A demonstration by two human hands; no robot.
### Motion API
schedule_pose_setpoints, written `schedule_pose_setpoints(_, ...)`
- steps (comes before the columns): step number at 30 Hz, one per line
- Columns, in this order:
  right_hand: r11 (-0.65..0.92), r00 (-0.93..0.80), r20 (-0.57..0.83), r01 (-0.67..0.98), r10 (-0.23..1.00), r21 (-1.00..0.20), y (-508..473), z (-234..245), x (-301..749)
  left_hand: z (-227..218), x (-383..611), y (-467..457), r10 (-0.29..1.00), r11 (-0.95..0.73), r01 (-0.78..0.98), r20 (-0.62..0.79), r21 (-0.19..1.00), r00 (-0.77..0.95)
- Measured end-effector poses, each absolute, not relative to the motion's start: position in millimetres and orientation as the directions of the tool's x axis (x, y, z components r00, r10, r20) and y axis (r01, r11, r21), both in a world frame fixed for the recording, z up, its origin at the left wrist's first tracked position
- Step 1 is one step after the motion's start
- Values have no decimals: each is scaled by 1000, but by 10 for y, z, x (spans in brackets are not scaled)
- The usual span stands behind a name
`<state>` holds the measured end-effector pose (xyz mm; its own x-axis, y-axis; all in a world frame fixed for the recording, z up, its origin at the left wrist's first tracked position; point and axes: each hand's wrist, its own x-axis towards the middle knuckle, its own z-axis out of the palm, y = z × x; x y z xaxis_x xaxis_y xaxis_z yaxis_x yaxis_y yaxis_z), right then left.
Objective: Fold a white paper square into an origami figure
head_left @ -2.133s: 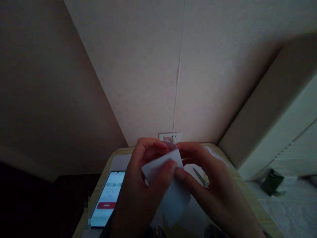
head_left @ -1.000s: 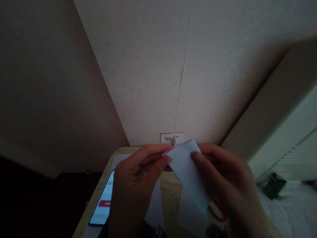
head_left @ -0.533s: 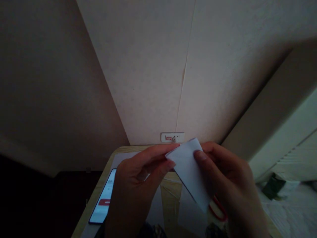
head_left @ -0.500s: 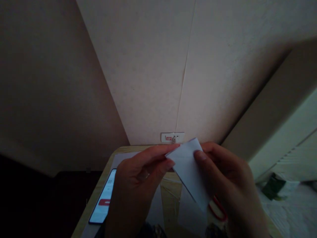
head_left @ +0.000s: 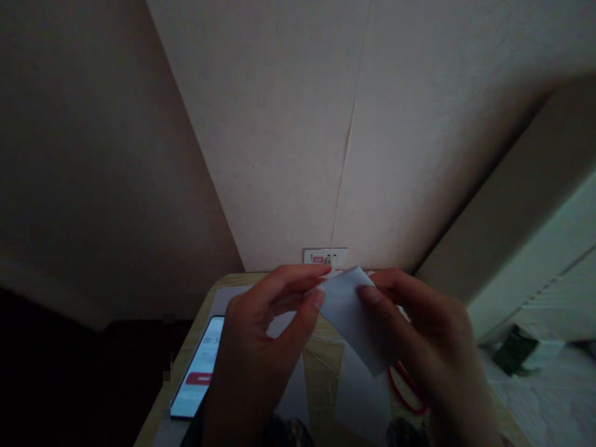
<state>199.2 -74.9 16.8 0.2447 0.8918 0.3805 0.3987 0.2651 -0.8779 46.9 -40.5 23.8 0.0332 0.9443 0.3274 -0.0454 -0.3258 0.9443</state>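
Note:
A folded white piece of paper [head_left: 351, 316] is held up above a small wooden table [head_left: 321, 366]. My left hand [head_left: 261, 347] pinches its upper left corner between thumb and fingers. My right hand [head_left: 419, 341] grips the paper's right side, thumb on its front face. Both hands are closed on the paper. More white paper sheets [head_left: 361, 397] lie flat on the table below.
A phone [head_left: 200, 369] with a lit screen and a red button lies at the table's left edge. A red loop [head_left: 405, 391], perhaps scissors' handles, lies under my right hand. A wall socket [head_left: 326, 256] sits behind the table. A dark green object [head_left: 512, 357] lies at right.
The paper has been turned and raised from a lower left tilt to the middle. In the last half second the hands drew slightly closer and the paper dipped a little.

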Motion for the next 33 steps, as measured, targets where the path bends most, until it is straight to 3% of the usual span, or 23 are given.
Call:
schedule_pose_setpoints(4, 379, 81, 477, 498, 875, -780, -713, 163, 2040, 226, 438, -360, 918, -387, 22, 383, 922, 102)
schedule_pose_setpoints(10, 439, -70, 486, 553, 871, -708, -715, 202, 2015, 231, 367, -310, 818, -560, 142, 519, 816, 247)
schedule_pose_setpoints(17, 439, 45, 531, 507, 846, -742, -697, 242, 2022, 238, 339, -329, 838, -544, 199, 520, 815, 164)
schedule_pose_setpoints(24, 448, 93, 578, 537, 811, -715, -729, 221, 2025, 231, 334, -274, 824, -550, 220, 481, 806, 299)
schedule_pose_setpoints(28, 417, 127, 551, 522, 825, -744, -769, 200, 2039, 228, 365, -329, 846, -534, 203, 515, 821, 139)
schedule_pose_setpoints(33, 335, 299, 526, 507, 796, -794, -837, 176, 2166, 212, 290, -381, 848, -503, 154, 520, 851, -106)
